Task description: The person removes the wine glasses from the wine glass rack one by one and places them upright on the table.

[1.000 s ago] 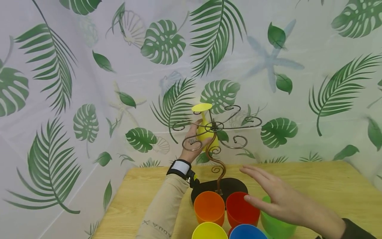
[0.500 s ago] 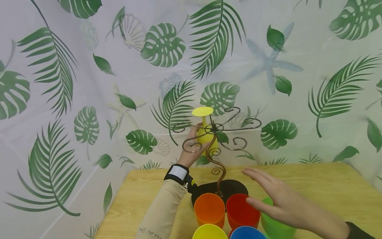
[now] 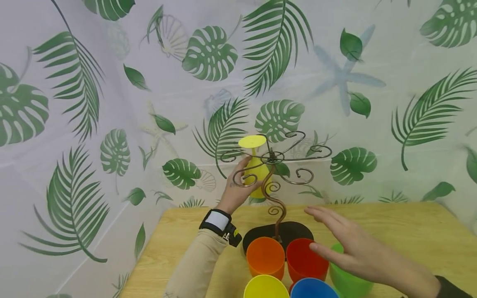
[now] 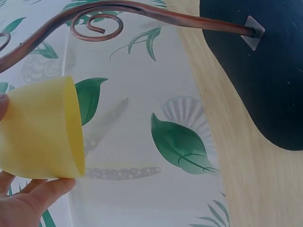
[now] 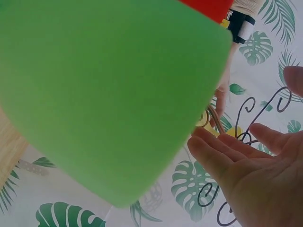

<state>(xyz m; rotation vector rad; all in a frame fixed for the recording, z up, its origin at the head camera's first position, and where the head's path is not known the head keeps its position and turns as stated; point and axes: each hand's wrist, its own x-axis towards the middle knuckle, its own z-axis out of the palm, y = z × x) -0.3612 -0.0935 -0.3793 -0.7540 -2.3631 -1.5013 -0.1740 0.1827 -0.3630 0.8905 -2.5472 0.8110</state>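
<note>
My left hand (image 3: pixel 232 192) grips an upside-down yellow plastic goblet (image 3: pixel 257 171) by its bowl, behind the left side of a metal stand. The goblet's round foot (image 3: pixel 252 141) faces up near the stand's curled arms. In the left wrist view, the fingers lie along the yellow bowl (image 4: pixel 40 127), whose mouth faces the table side. The stand has a wavy copper stem (image 3: pixel 285 212) on a black base (image 3: pixel 301 229). My right hand (image 3: pixel 357 248) hovers with straight fingers over the green goblet (image 3: pixel 348 275) and the edge of the red goblet (image 3: pixel 303 260), holding nothing.
Orange (image 3: pixel 264 260), yellow (image 3: pixel 266 287) and blue (image 3: pixel 313 289) goblets stand upright in front of the black base, close together. Thin wire arms (image 3: pixel 313 157) with curled ends spread from the stand's top. A leaf-patterned sheet hangs behind the wooden table (image 3: pixel 410 223).
The yellow goblet and my left hand have come down and slightly left relative to the stand. My right hand stays about where it was. The head view has shifted a little.
</note>
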